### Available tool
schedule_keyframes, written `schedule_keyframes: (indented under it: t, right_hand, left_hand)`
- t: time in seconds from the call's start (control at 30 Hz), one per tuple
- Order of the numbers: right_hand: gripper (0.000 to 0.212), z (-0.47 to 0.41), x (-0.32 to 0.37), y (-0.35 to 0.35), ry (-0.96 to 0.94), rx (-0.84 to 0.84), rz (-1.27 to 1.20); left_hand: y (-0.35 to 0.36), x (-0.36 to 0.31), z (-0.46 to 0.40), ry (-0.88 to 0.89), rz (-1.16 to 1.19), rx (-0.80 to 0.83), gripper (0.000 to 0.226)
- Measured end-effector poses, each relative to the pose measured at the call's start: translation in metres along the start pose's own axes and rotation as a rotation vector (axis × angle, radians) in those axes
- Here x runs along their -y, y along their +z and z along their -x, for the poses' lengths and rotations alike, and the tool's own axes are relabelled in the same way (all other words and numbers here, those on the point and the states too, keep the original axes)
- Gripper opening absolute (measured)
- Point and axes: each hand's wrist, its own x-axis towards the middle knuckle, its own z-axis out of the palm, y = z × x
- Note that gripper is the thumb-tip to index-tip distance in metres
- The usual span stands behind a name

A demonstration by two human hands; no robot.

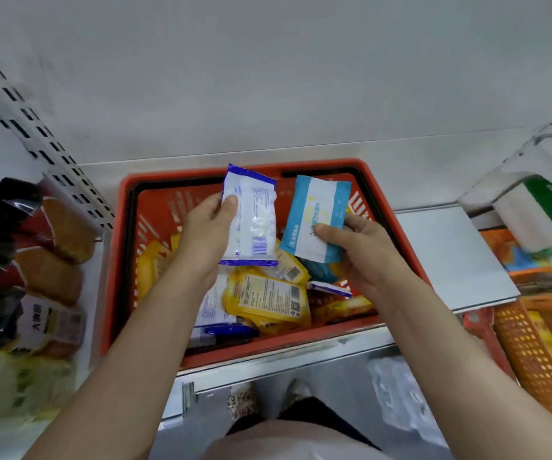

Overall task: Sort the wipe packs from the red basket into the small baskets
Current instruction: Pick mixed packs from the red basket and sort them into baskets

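Your left hand (206, 227) pinches a white pack (251, 217), your right hand (357, 242) a blue pack (317, 215), both lifted over the red basket (118, 260), faces up, likely so you can sort them

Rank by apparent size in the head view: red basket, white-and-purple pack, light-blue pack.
1. red basket
2. white-and-purple pack, in the left hand
3. light-blue pack, in the right hand

The packs look close; both partly covered.
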Motion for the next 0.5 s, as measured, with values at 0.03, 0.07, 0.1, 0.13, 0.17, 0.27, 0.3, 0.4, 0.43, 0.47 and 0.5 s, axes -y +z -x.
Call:
schedule_keyframes:
  t: [0.03, 0.07, 0.1, 0.13, 0.17, 0.27, 0.3, 0.4, 0.43, 0.47, 0.5]
  right_hand:
    - [0.031, 0.008, -0.001, -0.006, -0.023, -0.019, 0.004]
    - [0.030, 0.018, -0.001, -0.013, -0.050, -0.041, 0.009]
    - [0.030, 0.026, -0.001, -0.021, -0.082, -0.062, 0.013]
    - [0.029, 0.035, 0.000, -0.029, -0.115, -0.079, 0.010]
    - [0.028, 0.045, 0.002, -0.039, -0.147, -0.090, 0.002]
    - [0.026, 0.079, 0.003, -0.073, -0.212, -0.130, -0.008]
    - [0.026, 0.091, 0.003, -0.088, -0.226, -0.148, -0.011]
    - [0.021, 0.133, -0.005, -0.143, -0.253, -0.197, -0.013]
    - [0.018, 0.148, -0.010, -0.166, -0.259, -0.225, -0.019]
    - [0.017, 0.164, -0.016, -0.190, -0.267, -0.259, -0.035]
    - [0.017, 0.179, -0.023, -0.216, -0.277, -0.295, -0.056]
  left_hand:
    - [0.005, 0.001, 0.005, -0.001, -0.003, 0.022, 0.019]
    - [0.011, 0.002, 0.011, 0.006, 0.000, 0.056, 0.018]
    - [0.017, 0.003, 0.018, 0.018, 0.005, 0.094, 0.018]
    - [0.024, 0.003, 0.026, 0.030, 0.006, 0.126, 0.020]
    - [0.033, 0.003, 0.035, 0.040, -0.002, 0.144, 0.022]
    - [0.071, 0.005, 0.065, 0.070, -0.040, 0.143, 0.024]
    - [0.087, 0.007, 0.077, 0.081, -0.046, 0.153, 0.023]
    - [0.147, 0.025, 0.122, 0.093, -0.060, 0.207, 0.019]
    - [0.170, 0.036, 0.140, 0.083, -0.050, 0.234, 0.018]
    - [0.193, 0.048, 0.159, 0.059, -0.028, 0.269, 0.018]
    - [0.217, 0.060, 0.180, 0.027, -0.009, 0.306, 0.018]
